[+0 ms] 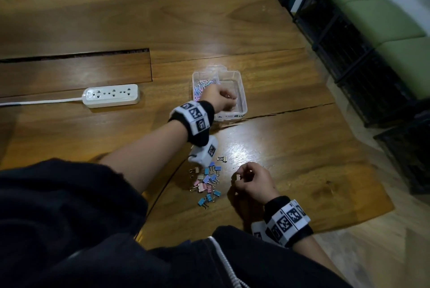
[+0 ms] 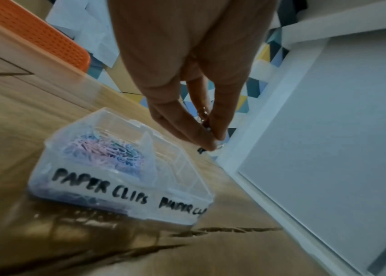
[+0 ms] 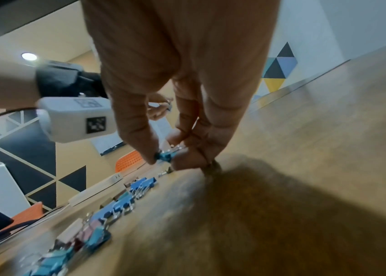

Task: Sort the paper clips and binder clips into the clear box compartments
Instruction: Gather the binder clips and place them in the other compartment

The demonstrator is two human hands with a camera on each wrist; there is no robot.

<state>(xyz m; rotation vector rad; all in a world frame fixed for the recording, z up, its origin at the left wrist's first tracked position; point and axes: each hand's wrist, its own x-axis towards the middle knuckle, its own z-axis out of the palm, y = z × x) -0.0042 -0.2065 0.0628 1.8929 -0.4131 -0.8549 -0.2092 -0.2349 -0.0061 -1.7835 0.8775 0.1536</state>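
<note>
The clear box (image 1: 242, 101) sits on the wooden table (image 1: 290, 148), its front wall hand-lettered "PAPER CLIPS" and "BINDER CLIPS" in black. The compartment left of the left hand (image 1: 221, 99) is heaped with pastel paper clips (image 2: 107, 149): pink, lilac, pale blue. The left hand hangs over the other compartment, fingertips (image 2: 210, 143) pinched together on something small with a metallic glint; too blurred to identify.

Nearer the person, the right hand (image 1: 251, 183) is raised just above the table, thumb and fingers pinching a small binder clip (image 3: 165, 156); blue body and silver wire handles in the wrist view, pale-looking from the head view. Just left of that hand lies the loose pile of binder clips (image 1: 208, 183): blue, pink, beige, wire handles splayed. A white power strip (image 1: 111, 95) lies well left of both hands.
</note>
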